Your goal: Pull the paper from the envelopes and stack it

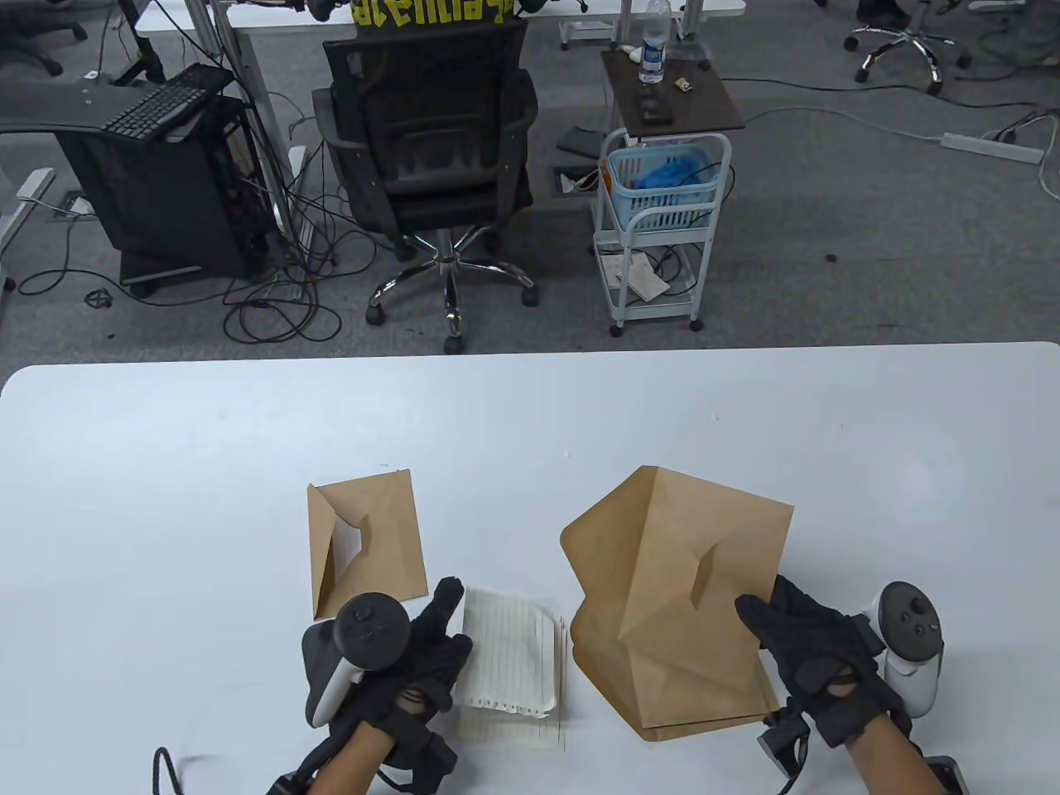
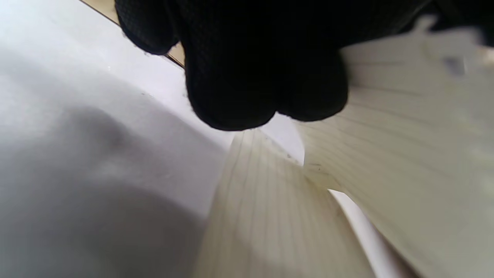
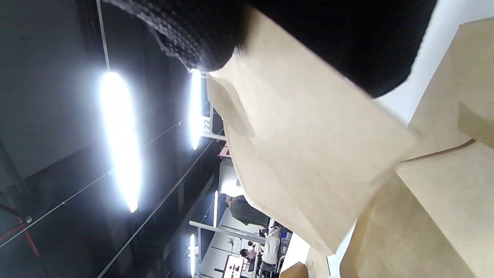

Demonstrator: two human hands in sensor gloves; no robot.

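A stack of lined sheets [image 1: 511, 657], cream with torn punch holes along the near edge, lies on the white table [image 1: 166, 464] between the two hands. The left hand [image 1: 410, 662] rests its gloved fingers on the stack's left edge; the left wrist view shows the fingertips [image 2: 239, 96] curled together and pressing down on the paper.

Right of the stack, the right hand [image 1: 816, 658] grips the near right corner of a large brown envelope [image 1: 687, 555], holding it lifted and tilted, its flap open toward the far side. More brown envelopes [image 1: 679, 679], creased and smooth-faced, lie beneath it.

A smaller brown envelope [image 1: 368, 542] lies flat just beyond the left hand, flap open.

Past the table, on grey carpet, stand an office chair [image 1: 431, 157] and a white cart [image 1: 662, 215] with a blue basket.
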